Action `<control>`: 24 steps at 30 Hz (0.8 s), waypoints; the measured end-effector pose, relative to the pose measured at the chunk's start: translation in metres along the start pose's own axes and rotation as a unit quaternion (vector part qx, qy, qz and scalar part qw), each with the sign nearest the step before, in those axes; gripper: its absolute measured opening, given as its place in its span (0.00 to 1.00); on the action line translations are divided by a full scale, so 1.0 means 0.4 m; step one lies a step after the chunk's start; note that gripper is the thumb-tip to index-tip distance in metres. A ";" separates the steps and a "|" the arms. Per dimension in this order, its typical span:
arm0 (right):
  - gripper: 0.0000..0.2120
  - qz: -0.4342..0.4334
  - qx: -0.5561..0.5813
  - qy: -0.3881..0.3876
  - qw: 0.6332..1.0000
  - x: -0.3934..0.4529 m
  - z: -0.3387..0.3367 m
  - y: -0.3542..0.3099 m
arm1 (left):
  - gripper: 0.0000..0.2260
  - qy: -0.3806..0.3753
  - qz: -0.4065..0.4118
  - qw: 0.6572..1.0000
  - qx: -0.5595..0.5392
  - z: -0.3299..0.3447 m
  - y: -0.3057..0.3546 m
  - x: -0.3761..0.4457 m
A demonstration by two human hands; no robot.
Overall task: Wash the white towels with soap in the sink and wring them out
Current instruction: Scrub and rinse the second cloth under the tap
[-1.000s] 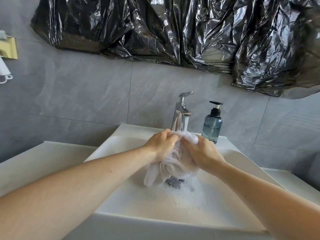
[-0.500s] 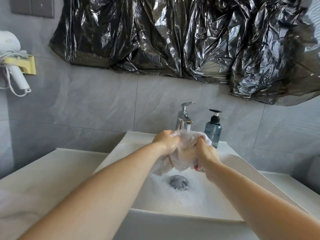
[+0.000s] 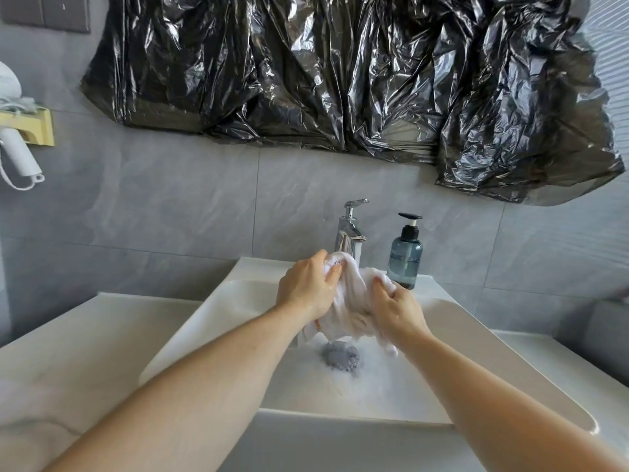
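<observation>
The white towel [image 3: 350, 301] hangs bunched above the sink [image 3: 211, 318], just in front of the faucet [image 3: 350, 233]. The left hand [image 3: 306, 287] clenches its upper end, the right hand [image 3: 396, 311] grasps the other side. Foam covers the drain [image 3: 341, 357] beneath. A soap bottle [image 3: 405, 257] stands right of the faucet.

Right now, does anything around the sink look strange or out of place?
Yes: crumpled black plastic sheeting hangs across the grey wall above the faucet, hiding whatever is behind it. Nothing looks spilled or damaged.
</observation>
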State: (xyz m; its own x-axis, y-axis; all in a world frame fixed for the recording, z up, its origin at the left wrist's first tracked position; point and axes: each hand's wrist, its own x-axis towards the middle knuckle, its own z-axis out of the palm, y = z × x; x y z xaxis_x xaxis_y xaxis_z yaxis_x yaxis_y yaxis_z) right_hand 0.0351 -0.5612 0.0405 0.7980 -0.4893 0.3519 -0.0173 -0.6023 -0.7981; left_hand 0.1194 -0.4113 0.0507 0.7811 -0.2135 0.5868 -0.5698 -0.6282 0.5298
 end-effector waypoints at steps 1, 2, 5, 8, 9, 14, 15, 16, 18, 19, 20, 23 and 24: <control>0.19 -0.004 0.001 -0.010 1.000 -0.003 -0.001 -0.003 | 0.15 0.009 0.004 1.000 -0.001 -0.002 0.004 0.001; 0.18 -0.008 0.007 -0.020 1.000 -0.011 -0.003 -0.010 | 0.15 0.015 0.004 1.000 -0.004 -0.001 0.006 0.002; 0.16 0.004 0.082 -0.076 0.994 -0.021 -0.001 -0.019 | 0.14 0.030 -0.038 0.996 -0.073 0.006 0.007 0.008; 0.20 0.059 0.130 -0.168 0.975 -0.042 0.015 -0.032 | 0.15 0.048 -0.113 0.970 -0.212 0.001 0.014 0.023; 0.20 0.061 0.105 -0.172 0.978 -0.046 0.020 -0.037 | 0.15 0.044 -0.124 0.960 -0.246 -0.001 0.017 0.027; 0.13 -0.045 0.156 -0.041 0.986 -0.055 0.026 -0.069 | 0.22 -0.042 -0.175 0.919 -0.350 0.009 0.015 0.022; 0.12 -0.087 0.161 -0.012 0.983 -0.063 0.032 -0.075 | 0.22 -0.049 -0.180 0.920 -0.344 0.009 0.019 0.021; 0.12 -0.120 0.134 0.012 0.984 -0.076 0.036 -0.087 | 0.21 -0.051 -0.176 0.924 -0.335 0.009 0.025 0.021; 0.11 -0.130 0.047 0.038 0.990 -0.080 0.049 -0.098 | 0.17 -0.043 -0.175 0.920 -0.348 0.009 0.040 0.024; 0.10 -0.109 0.018 0.045 0.993 -0.068 0.053 -0.094 | 0.16 -0.049 -0.175 0.911 -0.371 0.011 0.048 0.021; 0.09 -0.078 -0.003 0.050 0.996 -0.053 0.053 -0.090 | 0.16 -0.055 -0.176 0.902 -0.390 0.015 0.055 0.018; 0.08 0.012 0.000 0.039 0.999 -0.022 0.051 -0.067 | 0.22 -0.072 -0.169 0.910 -0.373 0.033 0.064 0.006; 0.09 0.009 0.027 0.030 0.999 -0.031 0.056 -0.068 | 0.24 -0.062 -0.176 0.917 -0.352 0.036 0.060 0.008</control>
State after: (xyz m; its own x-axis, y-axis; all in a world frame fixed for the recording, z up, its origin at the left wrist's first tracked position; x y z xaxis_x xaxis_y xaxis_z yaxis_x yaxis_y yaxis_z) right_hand 0.0393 -0.5245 0.0469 0.7604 -0.5372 0.3650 0.0031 -0.5591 -0.8291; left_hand 0.1118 -0.4379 0.0564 0.9464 -0.2012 0.2527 -0.2664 -0.0442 0.9628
